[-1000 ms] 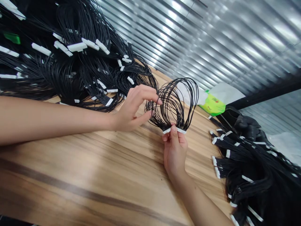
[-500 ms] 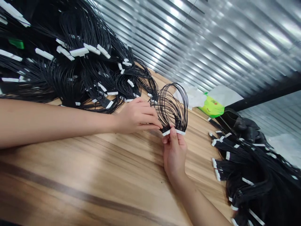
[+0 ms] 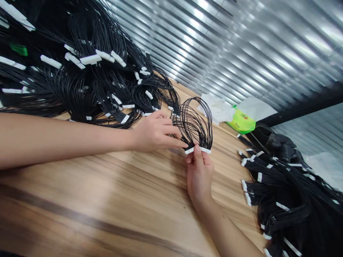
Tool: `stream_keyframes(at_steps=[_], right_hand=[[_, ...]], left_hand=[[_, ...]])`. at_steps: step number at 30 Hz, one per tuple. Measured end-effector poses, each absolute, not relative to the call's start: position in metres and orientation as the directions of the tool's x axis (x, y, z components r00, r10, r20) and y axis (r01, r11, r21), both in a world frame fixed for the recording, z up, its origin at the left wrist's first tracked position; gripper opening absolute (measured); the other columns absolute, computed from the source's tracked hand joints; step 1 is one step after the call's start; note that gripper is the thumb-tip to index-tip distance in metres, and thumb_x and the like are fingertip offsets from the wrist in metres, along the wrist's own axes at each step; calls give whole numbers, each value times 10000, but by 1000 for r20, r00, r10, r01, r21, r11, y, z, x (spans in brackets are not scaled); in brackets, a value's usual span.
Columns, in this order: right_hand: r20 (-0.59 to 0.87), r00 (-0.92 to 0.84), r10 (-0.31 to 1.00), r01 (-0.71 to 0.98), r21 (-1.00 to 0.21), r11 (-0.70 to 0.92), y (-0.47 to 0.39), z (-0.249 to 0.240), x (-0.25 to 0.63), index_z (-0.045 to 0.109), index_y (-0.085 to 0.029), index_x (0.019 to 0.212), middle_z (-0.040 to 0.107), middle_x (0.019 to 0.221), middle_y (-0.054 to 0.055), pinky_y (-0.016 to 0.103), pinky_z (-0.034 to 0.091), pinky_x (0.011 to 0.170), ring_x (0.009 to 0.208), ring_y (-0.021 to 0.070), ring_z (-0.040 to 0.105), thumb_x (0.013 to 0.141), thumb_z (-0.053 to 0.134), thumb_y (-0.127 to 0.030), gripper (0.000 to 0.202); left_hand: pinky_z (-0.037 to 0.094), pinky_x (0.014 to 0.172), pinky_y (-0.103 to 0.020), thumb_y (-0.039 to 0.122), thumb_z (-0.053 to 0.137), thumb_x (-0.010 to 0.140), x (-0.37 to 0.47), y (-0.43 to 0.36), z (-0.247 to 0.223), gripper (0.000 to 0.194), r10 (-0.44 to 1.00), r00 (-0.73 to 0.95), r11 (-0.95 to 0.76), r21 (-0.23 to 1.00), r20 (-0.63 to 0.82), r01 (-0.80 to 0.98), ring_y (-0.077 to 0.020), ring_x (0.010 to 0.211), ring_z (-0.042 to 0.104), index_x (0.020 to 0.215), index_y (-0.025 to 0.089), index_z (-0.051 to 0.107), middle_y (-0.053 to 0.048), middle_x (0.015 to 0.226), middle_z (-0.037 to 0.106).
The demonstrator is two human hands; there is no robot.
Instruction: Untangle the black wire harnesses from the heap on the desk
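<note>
The right hand holds between thumb and fingers the white connector of a looped wire bundle, which is near 3 o'clock from the view's centre. The left hand touches its wires at the 9 o'clock side; whether it pinches, I cannot tell. Gripping the connector seems done; arranging the wires seems unfinished. Other bundles fill the worktop: a left pile at 10 o'clock, a right pile at 4 o'clock.

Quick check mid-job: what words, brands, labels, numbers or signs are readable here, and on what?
No text reads clearly.
Bright green packet: printing, too small and blurred to read.
White connectors in the right hand: any marks too small to read.
Other connectors: nothing legible.
</note>
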State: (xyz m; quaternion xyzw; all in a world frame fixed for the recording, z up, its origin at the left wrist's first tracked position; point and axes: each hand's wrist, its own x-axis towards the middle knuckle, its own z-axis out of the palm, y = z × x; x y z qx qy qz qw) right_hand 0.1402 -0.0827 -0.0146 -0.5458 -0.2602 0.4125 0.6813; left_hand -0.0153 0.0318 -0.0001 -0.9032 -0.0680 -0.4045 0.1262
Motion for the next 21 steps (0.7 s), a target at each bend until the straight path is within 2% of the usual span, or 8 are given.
stream_keyframes(at_steps=[3, 6, 10, 14, 16, 21], right_hand=[[-101, 523, 846, -280, -958, 59, -83, -16, 141, 677, -171, 816, 496, 568, -62, 242, 302, 552, 549, 92, 385, 712, 737, -438, 293], [-96, 521, 848, -258, -965, 50, -84, -17, 141, 666, -169, 796, 488, 563, -66, 248, 300, 564, 552, 94, 383, 721, 733, -439, 289], [-87, 504, 859, -201, -979, 19, -85, -21, 142, 644, -171, 772, 478, 555, -70, 256, 306, 593, 561, 96, 399, 744, 714, -455, 293], [-90, 507, 857, -172, -985, -2, -86, -22, 143, 636, -166, 782, 484, 556, -68, 263, 306, 597, 561, 101, 409, 734, 716, -471, 319], [-91, 510, 856, -169, -986, -4, -86, -23, 143, 639, -162, 796, 487, 557, -67, 265, 307, 596, 560, 102, 409, 730, 720, -471, 326], [-86, 497, 863, -179, -984, 4, -85, -20, 142, 638, -162, 817, 492, 566, -64, 263, 318, 588, 560, 102, 413, 743, 713, -455, 312]], left_hand=[[336, 750, -312, 244, 538, 922, -16, 33, 0, 231, -36, 685, -939, -260, 727, 227, -87, 687, 563, 1073, 370, 660, 82, 880, 717], [334, 745, -312, 232, 524, 927, -15, 30, 2, 201, -13, 707, -936, -258, 707, 240, -89, 681, 555, 1031, 340, 658, 78, 841, 702], [321, 704, -302, 284, 488, 950, -12, 23, 5, 166, 101, 732, -946, -162, 674, 280, -103, 684, 547, 939, 258, 652, 50, 798, 681], [318, 700, -295, 327, 476, 956, -10, 18, 6, 195, 233, 754, -954, -6, 614, 300, -122, 737, 564, 914, 203, 621, 28, 854, 675], [319, 717, -296, 323, 472, 957, -9, 18, 5, 197, 263, 766, -953, 32, 587, 302, -127, 752, 567, 903, 187, 604, 20, 866, 667], [310, 729, -325, 331, 431, 966, -7, 20, 4, 243, 198, 757, -947, -78, 622, 312, -145, 699, 528, 842, 180, 574, 2, 812, 644]])
